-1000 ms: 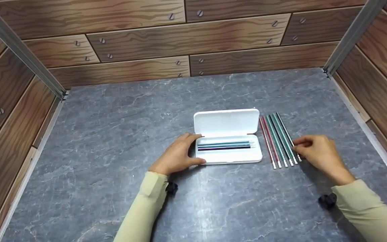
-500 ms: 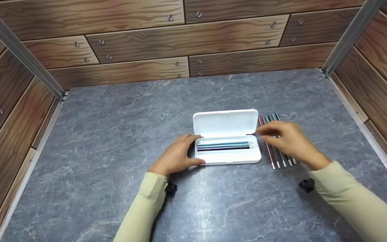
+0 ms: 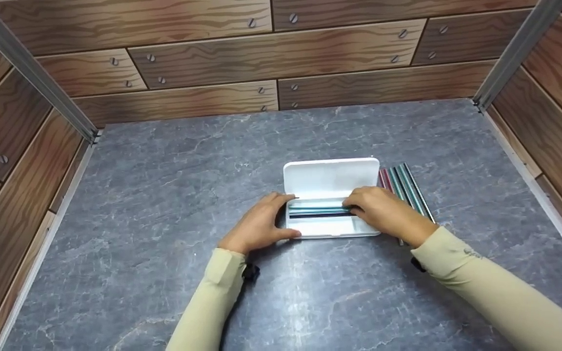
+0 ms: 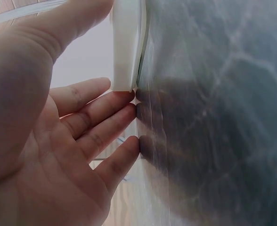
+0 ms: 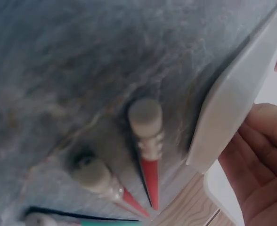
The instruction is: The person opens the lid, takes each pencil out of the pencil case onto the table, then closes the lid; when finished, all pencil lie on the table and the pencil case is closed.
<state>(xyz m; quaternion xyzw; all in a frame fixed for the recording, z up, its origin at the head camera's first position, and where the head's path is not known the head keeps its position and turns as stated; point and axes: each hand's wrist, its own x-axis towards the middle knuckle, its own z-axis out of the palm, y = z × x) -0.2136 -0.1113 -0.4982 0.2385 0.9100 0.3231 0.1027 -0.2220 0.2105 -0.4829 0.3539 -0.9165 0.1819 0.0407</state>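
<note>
A white pencil case (image 3: 330, 226) lies with its lid raised on the table. Several teal and dark pencils (image 3: 315, 210) lie side by side in it. My left hand (image 3: 256, 226) grips the case's left end, thumb at the front edge and fingertips by the hinge corner; its other fingers touch the end wall in the left wrist view. Inside the case, my right hand (image 3: 383, 209) pinches the pencils near their right ends, thumb and fingers bent down. Its fingertips are partly hidden behind the case wall in the right wrist view.
Right of the case lies a row of red, teal and dark pencils (image 3: 410, 190), partly covered by the right hand. In the right wrist view, a red pencil (image 5: 149, 174) shows its white eraser end near the case. Wood-patterned walls (image 3: 203, 63) bound the grey marbled table (image 3: 164, 195).
My right hand has moved left from the far right of the loose pencil row, over it, and into the case onto the pencils there. The left hand has stayed on the case.
</note>
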